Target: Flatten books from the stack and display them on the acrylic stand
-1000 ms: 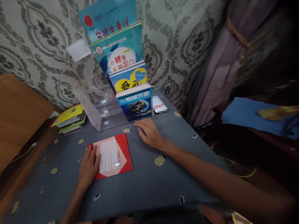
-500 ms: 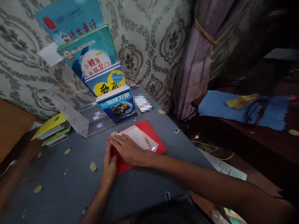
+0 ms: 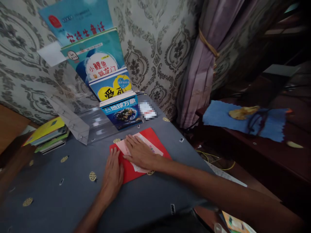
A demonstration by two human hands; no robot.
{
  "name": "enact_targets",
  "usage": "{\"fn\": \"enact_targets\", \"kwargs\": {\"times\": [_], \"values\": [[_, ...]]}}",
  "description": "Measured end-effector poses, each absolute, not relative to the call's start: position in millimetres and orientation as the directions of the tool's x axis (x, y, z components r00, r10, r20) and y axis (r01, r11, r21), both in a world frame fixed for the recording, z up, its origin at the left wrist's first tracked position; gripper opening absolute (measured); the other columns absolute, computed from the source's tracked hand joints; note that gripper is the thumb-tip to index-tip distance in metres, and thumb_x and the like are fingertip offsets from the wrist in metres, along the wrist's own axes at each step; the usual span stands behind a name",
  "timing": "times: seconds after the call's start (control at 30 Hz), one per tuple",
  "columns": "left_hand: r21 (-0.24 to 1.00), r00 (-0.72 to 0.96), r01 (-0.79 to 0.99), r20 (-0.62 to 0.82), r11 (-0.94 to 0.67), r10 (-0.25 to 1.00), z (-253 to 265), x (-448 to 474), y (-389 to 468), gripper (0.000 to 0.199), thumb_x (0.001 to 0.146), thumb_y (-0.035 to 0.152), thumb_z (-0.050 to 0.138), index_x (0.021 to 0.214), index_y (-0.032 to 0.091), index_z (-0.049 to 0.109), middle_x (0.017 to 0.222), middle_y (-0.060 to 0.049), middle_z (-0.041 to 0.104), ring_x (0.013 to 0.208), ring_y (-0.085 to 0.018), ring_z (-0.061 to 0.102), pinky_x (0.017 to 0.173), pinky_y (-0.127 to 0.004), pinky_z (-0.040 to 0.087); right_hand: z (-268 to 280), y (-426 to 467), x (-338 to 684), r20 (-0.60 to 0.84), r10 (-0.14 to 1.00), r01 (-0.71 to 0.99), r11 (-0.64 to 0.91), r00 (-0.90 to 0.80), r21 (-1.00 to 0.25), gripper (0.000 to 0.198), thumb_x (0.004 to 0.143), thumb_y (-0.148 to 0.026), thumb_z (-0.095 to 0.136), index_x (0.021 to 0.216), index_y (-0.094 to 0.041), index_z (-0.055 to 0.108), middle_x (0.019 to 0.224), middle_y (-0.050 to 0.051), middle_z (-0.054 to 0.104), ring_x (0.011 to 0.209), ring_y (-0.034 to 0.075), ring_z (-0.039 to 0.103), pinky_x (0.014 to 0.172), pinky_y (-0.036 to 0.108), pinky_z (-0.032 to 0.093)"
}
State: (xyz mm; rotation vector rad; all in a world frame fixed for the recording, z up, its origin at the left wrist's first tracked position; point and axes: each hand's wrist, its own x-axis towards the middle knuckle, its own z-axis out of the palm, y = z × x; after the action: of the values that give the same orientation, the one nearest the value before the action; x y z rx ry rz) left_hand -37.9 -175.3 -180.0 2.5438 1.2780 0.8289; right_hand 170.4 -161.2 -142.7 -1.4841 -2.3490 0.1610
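A red book [image 3: 132,174] with a pale pink and white printed panel lies flat on the grey patterned tablecloth [image 3: 80,197]. Its cover is partly hidden under my hands. My right hand [image 3: 139,152] rests flat across the panel, fingers stretched toward the far left, thumb apart. Along the book's left edge lies my left hand [image 3: 113,170], its fingers extended and touching the red border. Neither hand grips anything. Just beyond the book stands a tiered clear rack [image 3: 82,127] holding several upright books, the front one a blue book [image 3: 122,113] with a globe picture.
A stack of books [image 3: 50,134] lies left of the rack. A small blurred white item [image 3: 147,110] sits right of it. A tied purple curtain [image 3: 195,74] hangs behind the table's right edge. Farther right, a blue cloth [image 3: 218,115] covers part of a dark surface.
My right hand has slid a little right over the panel, away from the left hand. My left hand has flattened along the book's left edge. The view has shifted slightly.
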Motion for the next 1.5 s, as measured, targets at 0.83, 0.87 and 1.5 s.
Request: {"fn": "enact_targets", "kwargs": {"times": [0.83,0.87,1.5], "values": [[0.02,0.707,0.703,0.088,-0.711,0.702,-142,22,-145,0.063,0.108,0.044,0.03,0.155,0.002,0.035,0.165,-0.022,0.033,0.157,-0.03,0.026,0.128,-0.049,0.027,-168,-169,255,0.271,0.947,0.977,0.199,-0.172,-0.078,0.076,0.106,-0.057,0.021,0.152,-0.001,0.044,0.159,0.023,0.044,0.15,0.031,0.04,0.12,0.05,0.037],[0.025,0.686,0.723,0.093,-0.691,0.721,-143,14,-143,0.065,0.108,0.047,0.03,0.155,0.003,0.035,0.165,-0.022,0.033,0.156,-0.03,0.026,0.128,-0.05,0.027,-167,-169,255,0.267,0.949,0.978,0.194,-0.168,-0.073,0.077,0.106,-0.058,0.02,0.152,-0.001,0.044,0.159,0.022,0.044,0.15,0.031,0.04,0.12,0.05,0.037],[0.081,0.577,0.811,0.053,-0.579,0.815,-141,-25,-139,0.065,0.107,0.045,0.027,0.159,0.006,0.03,0.167,-0.02,0.03,0.158,-0.032,0.023,0.126,-0.057,0.027,-172,-206,258,0.252,0.962,0.985,0.134,-0.103,-0.109,0.074,0.105,-0.057,0.025,0.154,-0.004,0.043,0.159,0.024,0.044,0.15,0.033,0.039,0.12,0.055,0.034]]}}
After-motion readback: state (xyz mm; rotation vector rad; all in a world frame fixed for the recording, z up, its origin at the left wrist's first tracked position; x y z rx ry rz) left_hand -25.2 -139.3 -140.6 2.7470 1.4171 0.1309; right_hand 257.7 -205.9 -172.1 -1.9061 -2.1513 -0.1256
